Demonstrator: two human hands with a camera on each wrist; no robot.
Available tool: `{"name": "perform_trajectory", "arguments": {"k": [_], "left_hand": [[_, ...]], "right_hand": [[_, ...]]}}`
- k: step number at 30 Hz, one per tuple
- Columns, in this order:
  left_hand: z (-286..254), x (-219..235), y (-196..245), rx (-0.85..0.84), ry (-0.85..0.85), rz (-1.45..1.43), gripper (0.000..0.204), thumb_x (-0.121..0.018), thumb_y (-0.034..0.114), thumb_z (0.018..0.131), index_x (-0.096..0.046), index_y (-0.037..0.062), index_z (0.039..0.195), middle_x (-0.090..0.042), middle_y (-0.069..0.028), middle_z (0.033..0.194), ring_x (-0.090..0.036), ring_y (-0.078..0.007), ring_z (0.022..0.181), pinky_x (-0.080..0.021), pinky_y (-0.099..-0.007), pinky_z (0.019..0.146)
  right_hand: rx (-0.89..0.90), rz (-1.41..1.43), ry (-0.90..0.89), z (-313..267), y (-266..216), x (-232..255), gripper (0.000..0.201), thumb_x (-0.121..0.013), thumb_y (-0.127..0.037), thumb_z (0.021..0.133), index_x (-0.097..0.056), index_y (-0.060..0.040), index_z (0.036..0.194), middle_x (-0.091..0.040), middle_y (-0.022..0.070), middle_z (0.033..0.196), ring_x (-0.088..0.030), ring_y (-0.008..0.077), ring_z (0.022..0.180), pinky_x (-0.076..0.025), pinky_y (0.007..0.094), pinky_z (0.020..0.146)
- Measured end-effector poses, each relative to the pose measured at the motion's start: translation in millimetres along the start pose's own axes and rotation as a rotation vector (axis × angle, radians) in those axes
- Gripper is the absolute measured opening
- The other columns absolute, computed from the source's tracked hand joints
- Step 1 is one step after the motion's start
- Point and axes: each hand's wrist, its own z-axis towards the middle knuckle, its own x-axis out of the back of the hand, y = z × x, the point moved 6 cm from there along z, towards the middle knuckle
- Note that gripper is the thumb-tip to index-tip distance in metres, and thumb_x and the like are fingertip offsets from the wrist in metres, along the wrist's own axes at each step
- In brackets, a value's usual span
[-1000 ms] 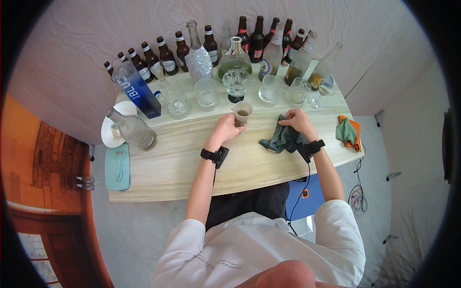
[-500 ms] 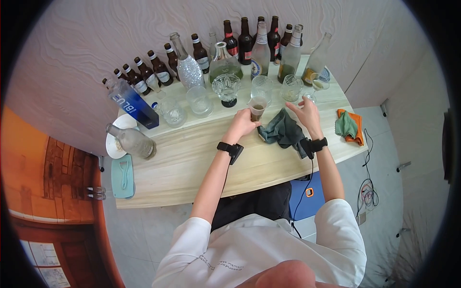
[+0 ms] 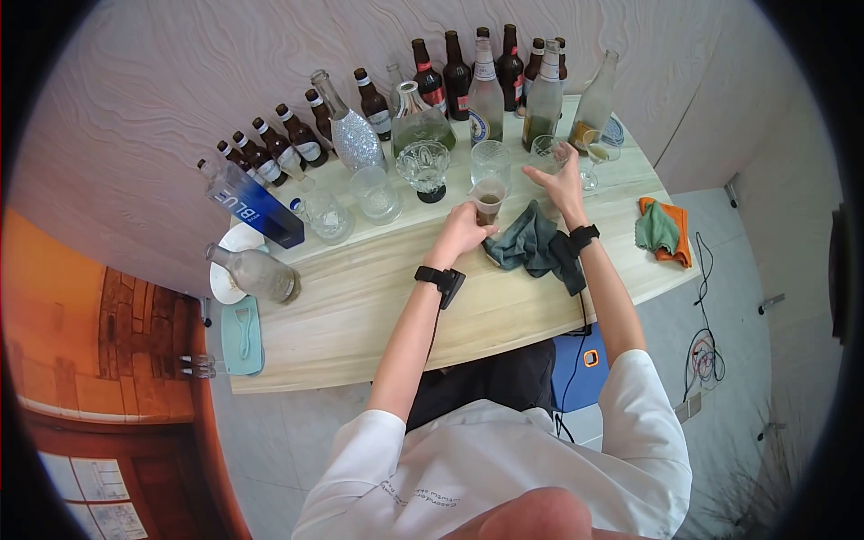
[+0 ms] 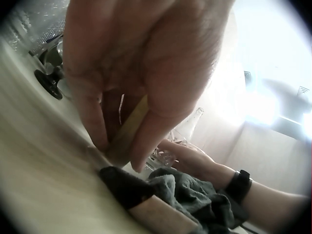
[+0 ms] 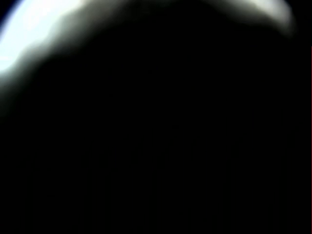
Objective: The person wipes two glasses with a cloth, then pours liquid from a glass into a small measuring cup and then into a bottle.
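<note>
In the head view, my left hand [image 3: 461,232] pinches a small plastic cup [image 3: 489,200] holding brownish liquid, just above the table. The left wrist view shows that hand [image 4: 141,63] with thumb and fingers on either side of the cup [image 4: 127,136]. My right hand [image 3: 560,184] has thumb and fingers spread around a clear glass [image 3: 545,151]; whether they touch it is unclear. A crumpled grey-green cloth [image 3: 524,241] lies between the hands, under the right wrist. The right wrist view is almost wholly black.
Brown bottles [image 3: 457,76] and clear bottles [image 3: 543,99] line the back. Near them stand a black-footed glass bowl [image 3: 423,168], tumblers [image 3: 376,193] and a stemmed glass [image 3: 601,149]. Left are a blue bottle [image 3: 261,211] and a leaning clear bottle [image 3: 261,273]; right, folded cloths [image 3: 661,232].
My right hand has let go of the cloth and moved up to the clear glass. My left hand has carried the cup rightward, near the cloth. The head view has shifted slightly.
</note>
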Motion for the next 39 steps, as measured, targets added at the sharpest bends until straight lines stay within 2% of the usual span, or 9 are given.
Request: {"name": "perform_trajectory", "arguments": {"k": [2, 6, 14, 21, 31, 39], "left_hand": [[1, 0, 0, 0.027, -0.019, 0.042, 0.031, -0.083, 0.011, 0.084, -0.072, -0.0016, 0.11, -0.078, -0.014, 0.105, -0.076, -0.0219, 0.097, -0.058, -0.0353, 0.088], [0, 1, 3, 0.004, 0.0, 0.037, 0.031, -0.082, 0.01, 0.084, -0.072, -0.0017, 0.111, -0.078, -0.0142, 0.105, -0.075, -0.0223, 0.097, -0.058, -0.0355, 0.088], [-1, 1, 5, -0.034, 0.026, 0.026, 0.031, -0.082, 0.009, 0.083, -0.073, -0.0017, 0.111, -0.078, -0.0148, 0.106, -0.076, -0.024, 0.096, -0.058, -0.0361, 0.087], [-2, 0, 5, -0.024, 0.01, 0.064, 0.031, -0.085, 0.011, 0.081, -0.074, -0.0006, 0.108, -0.078, -0.0159, 0.106, -0.076, -0.0263, 0.097, -0.058, -0.0376, 0.087], [-12, -1, 6, -0.053, 0.02, 0.03, 0.03, -0.083, 0.01, 0.082, -0.073, 0.0001, 0.109, -0.078, -0.0159, 0.104, -0.075, -0.0282, 0.098, -0.057, -0.0387, 0.086], [-19, 5, 15, -0.09, 0.044, 0.032, 0.031, -0.083, 0.011, 0.082, -0.072, 0.0, 0.108, -0.078, -0.0168, 0.103, -0.075, -0.0307, 0.097, -0.057, -0.0395, 0.085]], "right_hand": [[0.015, 0.002, 0.001, 2, 2, 1, 0.096, -0.095, -0.034, 0.07, -0.045, 0.0047, 0.143, -0.061, 0.0208, 0.137, -0.06, 0.0321, 0.128, -0.047, 0.0411, 0.108], [0.066, -0.017, 0.038, 0, -9, 5, 0.09, -0.093, -0.031, 0.07, -0.048, 0.0026, 0.14, -0.064, 0.019, 0.133, -0.061, 0.0322, 0.126, -0.047, 0.041, 0.108], [0.28, -0.011, 0.025, -28, -96, 31, 0.079, -0.09, -0.021, 0.073, -0.051, -0.0018, 0.139, -0.063, 0.0173, 0.131, -0.059, 0.0322, 0.126, -0.046, 0.0417, 0.107], [0.53, -0.227, -0.024, -52, -153, 30, 0.079, -0.086, -0.011, 0.07, -0.051, -0.0045, 0.14, -0.06, 0.0152, 0.133, -0.055, 0.0366, 0.126, -0.048, 0.043, 0.105], [0.763, -0.378, -0.068, -71, -180, 18, 0.078, -0.085, -0.002, 0.064, -0.053, -0.0064, 0.135, -0.06, 0.012, 0.134, -0.054, 0.0357, 0.129, -0.05, 0.0437, 0.104], [0.887, -0.484, -0.096, -80, -191, 13, 0.08, -0.079, 0.004, 0.06, -0.055, -0.0076, 0.135, -0.06, 0.0102, 0.137, -0.054, 0.0329, 0.133, -0.049, 0.0438, 0.106]]}}
